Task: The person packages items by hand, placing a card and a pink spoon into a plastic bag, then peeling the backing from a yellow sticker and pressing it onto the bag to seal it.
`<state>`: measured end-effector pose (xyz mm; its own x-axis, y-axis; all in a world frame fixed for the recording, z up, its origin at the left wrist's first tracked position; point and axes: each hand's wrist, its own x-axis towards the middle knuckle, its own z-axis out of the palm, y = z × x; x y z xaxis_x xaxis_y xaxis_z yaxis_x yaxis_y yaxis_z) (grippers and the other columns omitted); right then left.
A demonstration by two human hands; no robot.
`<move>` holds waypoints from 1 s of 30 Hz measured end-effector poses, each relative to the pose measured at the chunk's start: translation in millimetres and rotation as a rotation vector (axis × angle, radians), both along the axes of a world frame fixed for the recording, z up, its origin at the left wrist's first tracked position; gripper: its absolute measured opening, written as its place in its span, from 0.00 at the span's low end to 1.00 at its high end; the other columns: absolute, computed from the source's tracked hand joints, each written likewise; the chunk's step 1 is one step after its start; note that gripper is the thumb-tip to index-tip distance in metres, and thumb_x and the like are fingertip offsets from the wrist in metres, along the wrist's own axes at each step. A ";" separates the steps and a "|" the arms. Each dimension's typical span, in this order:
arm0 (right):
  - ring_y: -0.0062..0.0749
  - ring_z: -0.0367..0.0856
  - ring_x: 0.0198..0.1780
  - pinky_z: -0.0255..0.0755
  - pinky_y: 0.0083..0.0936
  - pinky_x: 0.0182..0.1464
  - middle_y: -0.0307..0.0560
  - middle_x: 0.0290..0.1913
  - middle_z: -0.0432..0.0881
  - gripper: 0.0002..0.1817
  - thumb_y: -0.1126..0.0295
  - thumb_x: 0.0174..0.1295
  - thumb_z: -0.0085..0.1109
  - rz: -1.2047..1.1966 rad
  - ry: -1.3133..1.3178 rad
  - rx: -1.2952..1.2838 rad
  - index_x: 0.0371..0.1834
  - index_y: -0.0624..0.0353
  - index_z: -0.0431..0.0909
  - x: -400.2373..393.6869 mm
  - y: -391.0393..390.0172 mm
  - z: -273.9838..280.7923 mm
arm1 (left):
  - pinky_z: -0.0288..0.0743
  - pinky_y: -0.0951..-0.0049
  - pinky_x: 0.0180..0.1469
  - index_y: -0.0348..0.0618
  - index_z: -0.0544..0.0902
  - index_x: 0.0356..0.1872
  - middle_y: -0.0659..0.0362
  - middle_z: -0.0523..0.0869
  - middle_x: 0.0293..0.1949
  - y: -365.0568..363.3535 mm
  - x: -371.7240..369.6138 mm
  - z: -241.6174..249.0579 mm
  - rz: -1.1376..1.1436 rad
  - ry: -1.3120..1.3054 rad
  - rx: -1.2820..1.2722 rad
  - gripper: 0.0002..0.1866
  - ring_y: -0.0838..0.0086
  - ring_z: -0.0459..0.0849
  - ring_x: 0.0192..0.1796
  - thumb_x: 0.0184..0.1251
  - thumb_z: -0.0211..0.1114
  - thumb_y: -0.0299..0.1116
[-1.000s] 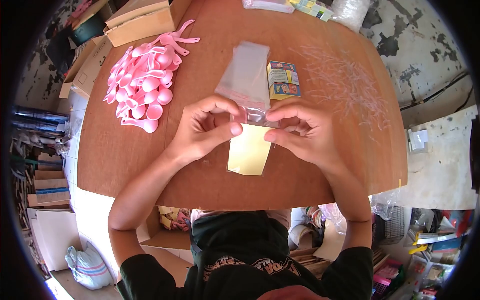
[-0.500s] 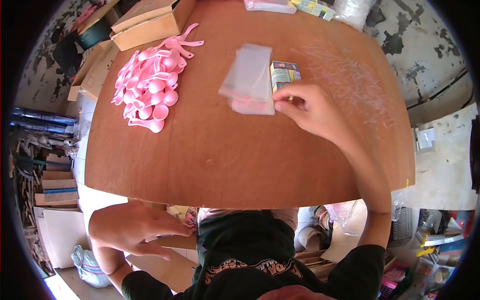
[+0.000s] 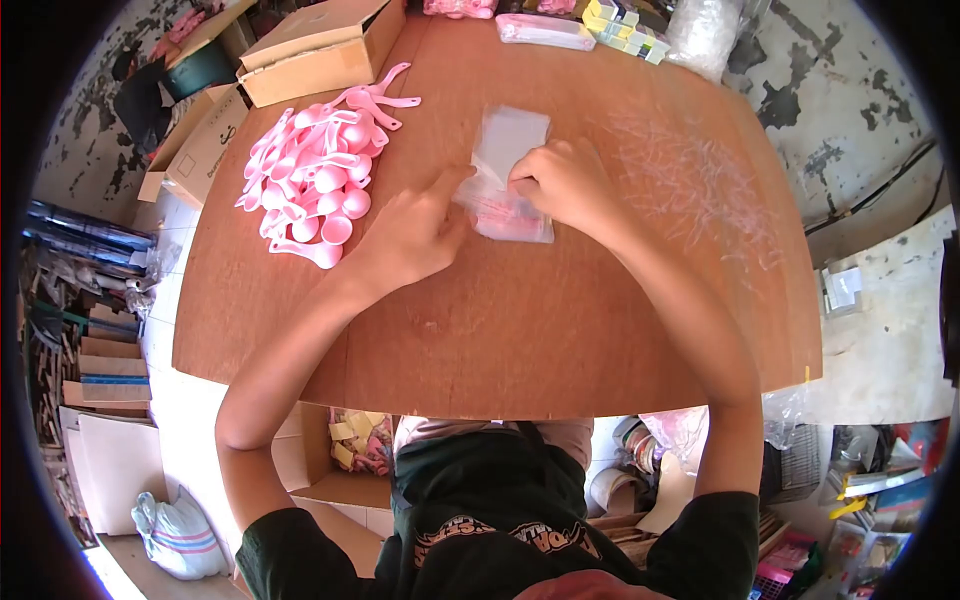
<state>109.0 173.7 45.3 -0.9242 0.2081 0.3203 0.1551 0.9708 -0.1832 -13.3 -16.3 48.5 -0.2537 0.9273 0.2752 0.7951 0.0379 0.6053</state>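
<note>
A stack of clear plastic bags (image 3: pixel 515 128) lies on the brown table in front of me. My left hand (image 3: pixel 425 225) is at the bags' left side, with fingertips closed on the edge of a clear bag. Over the bags' right side, my right hand (image 3: pixel 568 185) is closed in a pinch on the same plastic. The bag's lower part looks raised or folded between the hands, and its exact edges are hard to make out. To the left of my left hand is a heap of pink plastic measuring spoons (image 3: pixel 310 185).
Thin clear plastic strips (image 3: pixel 700 185) are scattered on the table's right side. A cardboard box (image 3: pixel 320 50) stands at the back left. Along the far edge are a clear pack (image 3: pixel 545 32), small yellow-and-white boxes (image 3: pixel 630 32) and a clear plastic roll (image 3: pixel 702 40).
My left hand has come up from below the table edge to the bags. My right hand has shifted left onto them. The small printed box beside the bags no longer shows.
</note>
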 end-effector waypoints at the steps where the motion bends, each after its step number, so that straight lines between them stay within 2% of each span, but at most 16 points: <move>1: 0.42 0.83 0.34 0.73 0.36 0.37 0.46 0.29 0.85 0.04 0.71 0.50 0.60 0.000 -0.001 0.005 0.25 0.54 0.85 3.2 0.1 2.3 | 0.76 0.60 0.49 0.35 0.72 0.58 0.44 0.83 0.45 3.2 -0.2 -5.1 0.007 -0.018 -0.046 0.22 0.54 0.83 0.48 0.61 0.61 0.27; 3: 0.40 0.80 0.39 0.69 0.36 0.42 0.43 0.31 0.84 0.05 0.72 0.54 0.58 -0.038 -0.029 0.076 0.29 0.53 0.85 10.9 -0.4 8.2 | 0.76 0.60 0.49 0.34 0.71 0.59 0.43 0.83 0.45 6.5 0.3 -8.9 0.011 -0.036 -0.090 0.23 0.55 0.83 0.49 0.61 0.61 0.27; 4: 0.40 0.80 0.39 0.69 0.36 0.42 0.43 0.31 0.84 0.05 0.72 0.54 0.58 -0.041 -0.030 0.077 0.29 0.53 0.85 14.7 -0.4 11.0 | 0.77 0.60 0.47 0.34 0.70 0.59 0.43 0.83 0.44 5.3 3.0 -9.1 -0.010 -0.067 -0.068 0.24 0.54 0.83 0.46 0.61 0.61 0.28; 6: 0.36 0.79 0.37 0.62 0.34 0.42 0.40 0.28 0.83 0.06 0.73 0.54 0.57 0.010 0.092 0.184 0.26 0.51 0.84 21.6 -2.2 15.3 | 0.77 0.61 0.46 0.34 0.69 0.59 0.43 0.83 0.42 3.1 7.4 -8.0 -0.030 -0.098 -0.049 0.24 0.54 0.83 0.44 0.62 0.61 0.29; 8: 0.35 0.77 0.38 0.61 0.32 0.43 0.39 0.29 0.81 0.06 0.73 0.55 0.57 0.017 0.078 0.187 0.26 0.50 0.83 28.1 -7.7 20.0 | 0.78 0.65 0.42 0.35 0.67 0.61 0.47 0.84 0.40 1.0 10.5 -3.4 0.044 -0.127 -0.003 0.25 0.60 0.84 0.40 0.64 0.59 0.30; 9: 0.34 0.75 0.38 0.60 0.31 0.43 0.37 0.29 0.80 0.06 0.73 0.55 0.57 0.021 0.063 0.192 0.27 0.50 0.83 30.6 -11.8 22.1 | 0.78 0.65 0.42 0.35 0.67 0.61 0.47 0.84 0.40 1.3 11.0 -0.4 0.049 -0.129 -0.002 0.25 0.60 0.84 0.40 0.64 0.59 0.30; 11: 0.34 0.75 0.38 0.61 0.31 0.43 0.37 0.29 0.80 0.05 0.73 0.55 0.58 0.031 0.108 0.188 0.27 0.50 0.83 37.0 -22.9 26.5 | 0.78 0.68 0.40 0.37 0.62 0.65 0.49 0.83 0.41 6.1 11.2 4.9 0.043 -0.777 -0.061 0.27 0.68 0.84 0.38 0.66 0.58 0.32; 12: 0.34 0.75 0.37 0.61 0.31 0.43 0.37 0.30 0.79 0.04 0.73 0.54 0.58 0.038 0.154 0.181 0.28 0.50 0.82 40.3 -27.8 26.9 | 0.78 0.68 0.40 0.37 0.62 0.65 0.49 0.83 0.41 9.9 10.8 3.8 0.042 -0.780 -0.059 0.27 0.68 0.84 0.38 0.66 0.58 0.32; 14: 0.34 0.74 0.37 0.61 0.31 0.43 0.37 0.30 0.79 0.04 0.73 0.54 0.59 0.064 0.148 0.204 0.29 0.51 0.82 46.2 -33.7 24.5 | 0.81 0.70 0.42 0.38 0.54 0.68 0.49 0.82 0.44 16.1 10.4 -1.6 -0.057 -1.358 -0.103 0.32 0.70 0.84 0.41 0.68 0.58 0.34; 19: 0.36 0.75 0.38 0.64 0.33 0.43 0.38 0.32 0.79 0.05 0.72 0.55 0.61 0.066 0.128 0.196 0.34 0.54 0.82 54.2 -38.2 11.9 | 0.82 0.67 0.48 0.40 0.46 0.70 0.46 0.80 0.49 28.2 17.7 -16.6 -0.005 -1.395 0.019 0.37 0.63 0.85 0.46 0.67 0.59 0.29; 21: 0.38 0.77 0.42 0.67 0.37 0.45 0.40 0.34 0.80 0.07 0.71 0.55 0.62 -0.070 0.318 -0.149 0.37 0.58 0.81 57.1 -28.9 0.6 | 0.82 0.66 0.49 0.40 0.44 0.71 0.45 0.79 0.50 29.6 16.3 -20.9 0.043 -1.364 0.081 0.38 0.61 0.84 0.48 0.67 0.58 0.27; 22: 0.38 0.77 0.42 0.67 0.37 0.45 0.40 0.34 0.80 0.07 0.71 0.55 0.62 -0.065 0.315 -0.144 0.37 0.58 0.81 61.4 -23.8 -1.1 | 0.82 0.66 0.48 0.40 0.43 0.72 0.44 0.78 0.51 29.7 15.2 -21.8 0.054 -1.387 0.079 0.39 0.60 0.84 0.48 0.67 0.58 0.26; 24: 0.40 0.78 0.42 0.70 0.37 0.45 0.42 0.35 0.80 0.10 0.71 0.55 0.63 -0.208 0.225 0.085 0.41 0.59 0.81 72.9 -12.4 -1.9 | 0.82 0.66 0.48 0.39 0.41 0.72 0.43 0.77 0.52 30.8 13.0 -24.9 0.065 -1.415 0.080 0.40 0.60 0.84 0.49 0.67 0.57 0.24; 25: 0.40 0.79 0.42 0.71 0.34 0.44 0.42 0.36 0.81 0.11 0.71 0.54 0.64 -0.196 0.199 0.044 0.41 0.57 0.82 74.7 -7.8 -2.4 | 0.82 0.66 0.48 0.40 0.40 0.73 0.42 0.77 0.52 31.5 11.8 -27.5 0.053 -1.409 0.090 0.40 0.59 0.84 0.49 0.67 0.57 0.24; 28: 0.40 0.79 0.43 0.70 0.34 0.44 0.39 0.38 0.81 0.10 0.71 0.54 0.64 -0.215 0.168 -0.078 0.40 0.56 0.83 77.1 -1.7 -1.6 | 0.82 0.67 0.49 0.39 0.40 0.73 0.40 0.77 0.52 33.3 9.8 -30.7 0.026 -1.414 0.105 0.40 0.59 0.84 0.49 0.67 0.57 0.24; 30: 0.39 0.78 0.43 0.70 0.34 0.46 0.38 0.38 0.81 0.09 0.71 0.54 0.64 -0.192 0.194 -0.066 0.39 0.56 0.83 77.7 4.0 -6.0 | 0.82 0.67 0.49 0.39 0.41 0.73 0.40 0.77 0.52 32.9 8.7 -31.2 0.015 -1.424 0.107 0.40 0.59 0.84 0.48 0.67 0.57 0.24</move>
<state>186.7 177.7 39.3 -0.7886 0.3996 0.4673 0.2905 0.9120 -0.2897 -4.6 16.6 17.2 -0.3777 0.9136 -0.1507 -0.4829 -0.0555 0.8739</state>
